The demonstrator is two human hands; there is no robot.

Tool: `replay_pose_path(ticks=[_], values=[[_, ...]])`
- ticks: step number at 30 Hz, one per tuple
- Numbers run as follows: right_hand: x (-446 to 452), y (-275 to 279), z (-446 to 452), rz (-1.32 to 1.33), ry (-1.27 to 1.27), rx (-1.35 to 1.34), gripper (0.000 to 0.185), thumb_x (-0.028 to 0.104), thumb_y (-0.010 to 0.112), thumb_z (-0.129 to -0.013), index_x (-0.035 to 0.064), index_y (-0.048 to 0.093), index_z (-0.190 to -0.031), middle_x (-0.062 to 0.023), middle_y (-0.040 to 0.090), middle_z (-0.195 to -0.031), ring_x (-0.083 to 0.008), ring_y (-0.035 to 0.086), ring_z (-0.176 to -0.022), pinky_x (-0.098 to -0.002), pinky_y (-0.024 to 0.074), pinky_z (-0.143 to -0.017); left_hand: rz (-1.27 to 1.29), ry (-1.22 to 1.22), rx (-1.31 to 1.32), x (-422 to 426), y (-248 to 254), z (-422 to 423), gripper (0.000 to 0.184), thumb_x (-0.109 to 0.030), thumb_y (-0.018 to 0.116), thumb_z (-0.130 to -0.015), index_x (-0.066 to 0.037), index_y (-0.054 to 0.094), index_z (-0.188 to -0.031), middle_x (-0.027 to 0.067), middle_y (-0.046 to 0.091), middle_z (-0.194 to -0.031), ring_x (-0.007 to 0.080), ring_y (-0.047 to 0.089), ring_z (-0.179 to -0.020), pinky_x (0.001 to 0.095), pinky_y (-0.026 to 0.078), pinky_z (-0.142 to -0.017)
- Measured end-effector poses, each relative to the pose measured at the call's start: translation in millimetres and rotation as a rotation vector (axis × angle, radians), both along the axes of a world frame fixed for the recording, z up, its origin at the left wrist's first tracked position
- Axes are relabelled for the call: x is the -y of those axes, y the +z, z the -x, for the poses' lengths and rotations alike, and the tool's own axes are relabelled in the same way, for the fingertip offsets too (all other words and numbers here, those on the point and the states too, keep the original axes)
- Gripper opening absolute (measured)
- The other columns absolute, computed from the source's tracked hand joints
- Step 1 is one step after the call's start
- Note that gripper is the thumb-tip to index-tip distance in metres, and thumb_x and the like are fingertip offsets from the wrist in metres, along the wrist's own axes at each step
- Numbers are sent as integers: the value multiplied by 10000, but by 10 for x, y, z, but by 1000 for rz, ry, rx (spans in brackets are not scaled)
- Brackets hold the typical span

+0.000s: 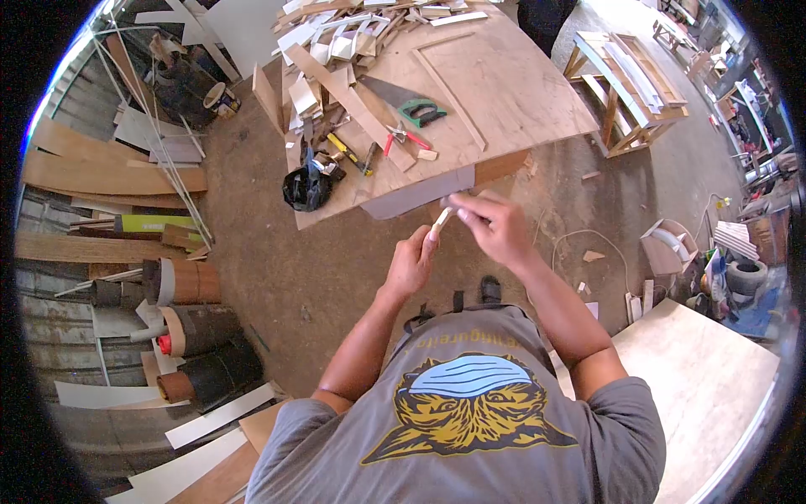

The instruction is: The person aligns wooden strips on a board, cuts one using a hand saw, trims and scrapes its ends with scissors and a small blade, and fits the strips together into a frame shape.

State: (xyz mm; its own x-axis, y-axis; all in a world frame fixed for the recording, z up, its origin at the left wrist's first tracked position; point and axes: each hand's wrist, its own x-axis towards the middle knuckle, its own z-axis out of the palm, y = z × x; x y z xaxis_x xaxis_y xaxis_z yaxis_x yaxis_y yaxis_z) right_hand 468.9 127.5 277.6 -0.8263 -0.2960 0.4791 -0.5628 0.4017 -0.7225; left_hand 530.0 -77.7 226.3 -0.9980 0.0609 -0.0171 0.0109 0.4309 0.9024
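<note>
My left hand (410,262) is closed around a small pale wooden stick (441,220), which points up and away from me. My right hand (501,228) is closed at the stick's far end, thumb and fingers pressed together; a small dark thing shows at its fingertips, too blurred to name. Both hands are in front of the workbench's (537,113) near edge. On the bench lie a handsaw (422,111) with a green handle, red-handled pliers (405,139), a yellow cutter knife (344,149) and a black plastic bag (307,188).
Wood offcuts (361,38) are heaped at the bench's far side. A wooden frame stand (625,84) stands at the back right. Rolls of sheet material (189,281) and boards line the left wall. A pale panel (705,370) lies close on my right, and a cable (600,233) crosses the floor.
</note>
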Motion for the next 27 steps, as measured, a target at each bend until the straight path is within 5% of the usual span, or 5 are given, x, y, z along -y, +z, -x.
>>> replay_pose_path(ticks=[4,8,14,27], values=[[-39,-184,134,-52,-152,55,226,150,711,-948,101,787,-1155,-134,736,-913,-345,704,-798,-434,556,-727,21,9,16,0,10,0,365,-325,465,-1121,-16,546,-946,173,471,-671,281,443,-596,427,428,-597],[4,73,-19,-30,52,124,229,150,697,-961,77,779,-1161,-152,731,-890,-339,696,-758,-431,550,-702,13,20,16,8,42,-16,366,-328,464,-1122,-15,553,-954,174,468,-660,291,450,-582,429,427,-591],[-72,-120,149,-90,-74,15,265,108,720,-946,111,773,-1206,-124,721,-863,-251,681,-724,-366,514,-628,25,27,-3,-10,64,-11,369,-336,468,-1120,-10,557,-972,205,490,-668,339,464,-582,452,427,-592],[-3,-133,71,-77,6,-43,254,166,722,-928,134,785,-1172,-111,696,-826,-310,676,-685,-414,537,-609,60,-6,-12,-40,41,-76,401,-369,482,-1114,8,590,-1030,248,548,-714,426,509,-627,478,450,-618]])
